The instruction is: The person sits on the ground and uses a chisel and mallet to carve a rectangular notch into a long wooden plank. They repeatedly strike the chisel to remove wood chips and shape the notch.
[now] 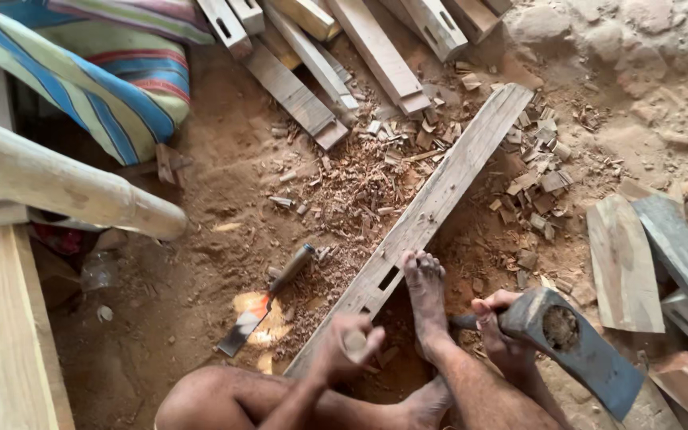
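Note:
My left hand [345, 347] is closed around a small wooden-handled tool whose round butt faces the camera; its blade is hidden, and it stands over the near end of a long plank [439, 191]. The plank runs diagonally across the dirt floor and has rectangular slots [388, 278] cut into it. My bare foot [425, 291] presses on the plank beside the slots. My right hand [494, 322] grips an axe close to its dark iron head [573, 344], held just right of the foot. A chisel [268, 299] lies loose on the ground left of the plank.
Wood chips and shavings [360, 179] cover the ground around the plank. Cut timber pieces [320, 56] lie stacked at the top, more boards [639, 263] at the right. A rounded wooden beam [65, 187] and striped cloth [113, 72] sit at the left.

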